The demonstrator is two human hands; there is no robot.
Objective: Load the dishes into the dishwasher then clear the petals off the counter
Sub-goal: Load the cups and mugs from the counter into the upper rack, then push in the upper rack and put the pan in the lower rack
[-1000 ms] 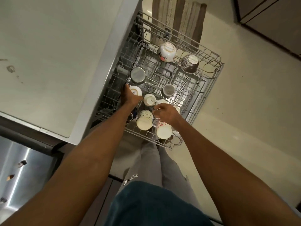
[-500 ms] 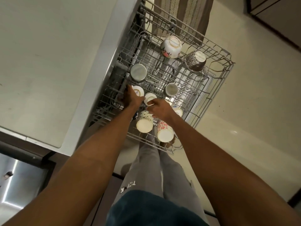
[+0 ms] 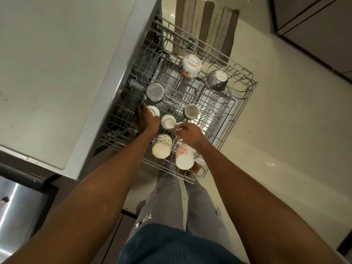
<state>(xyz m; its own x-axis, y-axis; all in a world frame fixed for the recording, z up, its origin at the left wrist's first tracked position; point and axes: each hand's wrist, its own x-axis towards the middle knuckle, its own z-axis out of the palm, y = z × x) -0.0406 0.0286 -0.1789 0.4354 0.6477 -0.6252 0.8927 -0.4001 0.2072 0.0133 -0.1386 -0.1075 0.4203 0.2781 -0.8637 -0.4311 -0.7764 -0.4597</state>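
The dishwasher's wire rack (image 3: 245,96) is pulled out and holds several upturned cups and bowls. My left hand (image 3: 145,121) reaches into the rack's left side, thumb and fingers around a small white cup (image 3: 154,111). My right hand (image 3: 188,133) pinches a white cup (image 3: 180,123) that is mostly hidden beneath it, right beside another small white cup (image 3: 168,121). Nearer me stand a dotted mug (image 3: 162,146) and a red-flowered mug (image 3: 184,156). Farther back are a steel cup (image 3: 154,91), a grey cup (image 3: 191,111), a floral bowl (image 3: 190,66) and a dark patterned bowl (image 3: 216,80).
The pale counter (image 3: 57,73) runs along the left, its edge over the rack. A steel sink (image 3: 17,204) at the lower left has a small dark bit (image 3: 4,199) on it. A striped rug (image 3: 205,27) lies on the floor beyond the rack. My legs stand below the rack's near end.
My right hand has shifted slightly left and away, closer to the small white cup. My left hand stays on its cup. The view has tilted a little.
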